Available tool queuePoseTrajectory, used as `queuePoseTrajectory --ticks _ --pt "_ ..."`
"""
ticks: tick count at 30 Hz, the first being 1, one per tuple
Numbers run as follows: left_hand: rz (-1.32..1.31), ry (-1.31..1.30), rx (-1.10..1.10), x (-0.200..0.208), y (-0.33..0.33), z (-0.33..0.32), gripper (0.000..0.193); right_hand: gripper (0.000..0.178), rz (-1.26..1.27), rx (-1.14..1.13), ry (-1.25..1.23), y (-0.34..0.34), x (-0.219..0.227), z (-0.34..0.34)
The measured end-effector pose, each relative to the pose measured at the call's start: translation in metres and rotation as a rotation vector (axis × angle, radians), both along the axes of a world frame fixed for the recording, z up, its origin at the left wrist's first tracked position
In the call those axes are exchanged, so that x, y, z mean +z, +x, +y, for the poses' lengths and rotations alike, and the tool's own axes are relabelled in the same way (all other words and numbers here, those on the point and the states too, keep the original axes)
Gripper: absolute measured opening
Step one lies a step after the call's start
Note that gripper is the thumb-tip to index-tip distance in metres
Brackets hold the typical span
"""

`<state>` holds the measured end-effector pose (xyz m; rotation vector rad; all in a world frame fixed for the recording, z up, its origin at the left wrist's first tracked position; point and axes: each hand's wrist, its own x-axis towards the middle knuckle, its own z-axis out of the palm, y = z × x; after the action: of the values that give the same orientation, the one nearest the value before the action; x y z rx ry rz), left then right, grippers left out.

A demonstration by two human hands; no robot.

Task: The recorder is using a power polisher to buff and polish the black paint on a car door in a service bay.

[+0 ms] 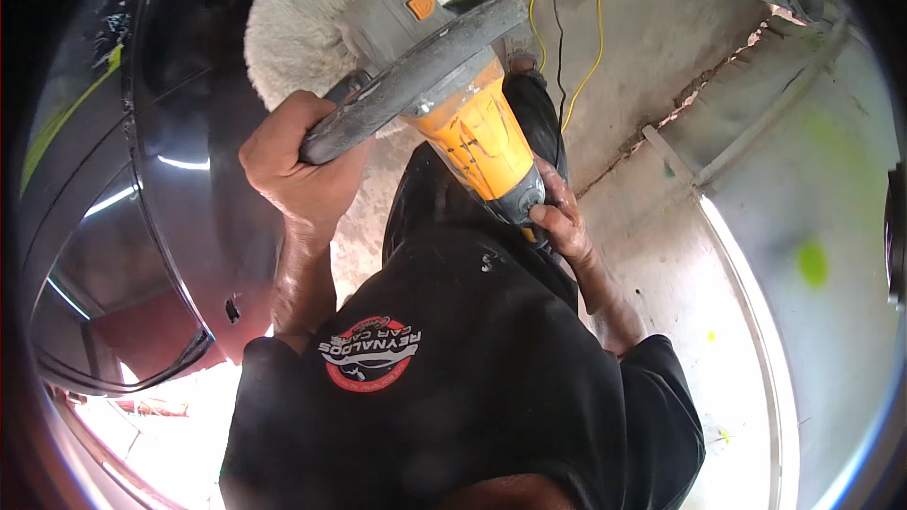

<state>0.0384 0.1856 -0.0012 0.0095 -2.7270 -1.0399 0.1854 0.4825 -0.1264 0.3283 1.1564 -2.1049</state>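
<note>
- Well, the polisher [484, 140] sits at twelve o'clock, its woolly pad [295, 38] towards eleven.
- Left fingers [300, 115] hold the looped handle [416, 73]; right fingers [557, 220] are closed round the body's rear end.
- Should that rear grip slip, I reckon the tool could swing into the dark car panel [194, 217] at nine o'clock and scuff it.
- Cords [599, 28] at one o'clock run near the trouser leg [534, 118]: one careless step could snag them.

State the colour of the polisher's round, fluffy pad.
The pad is off-white, best seen in the head view.
</note>
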Motion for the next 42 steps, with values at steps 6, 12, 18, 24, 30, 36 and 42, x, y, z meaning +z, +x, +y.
queuePoseTrajectory --ticks 6,12,18,24,30,36,42 --pt "-0.005 0.161 0.005 0.043 -0.007 -0.015 0.021 0.106 0.107 0.324 0.272 -0.013 0.046 -0.015" --pt "0.337 0.339 -0.201 0.118 -0.033 -0.029 0.027 0.075 0.123 0.282 0.407 -0.032 0.102 -0.061" --pt "0.815 0.311 -0.454 0.252 -0.062 -0.036 0.023 0.069 0.562 0.157 0.766 -0.074 0.188 -0.108" --pt "1.410 0.033 -0.643 0.437 -0.095 -0.040 0.020 0.046 0.948 -0.396 0.573 -0.151 0.308 -0.130" --pt "0.818 0.662 -0.226 0.348 -0.051 -0.025 0.079 0.038 1.068 -0.642 0.598 -0.170 0.421 -0.142" --pt "0.175 1.056 -0.630 0.307 -0.031 -0.004 0.094 0.047 1.167 -0.678 0.451 -0.171 0.417 -0.167" --pt "0.191 0.987 -0.655 0.299 -0.015 -0.015 0.088 0.056 1.448 -0.767 0.776 -0.178 0.322 -0.159"
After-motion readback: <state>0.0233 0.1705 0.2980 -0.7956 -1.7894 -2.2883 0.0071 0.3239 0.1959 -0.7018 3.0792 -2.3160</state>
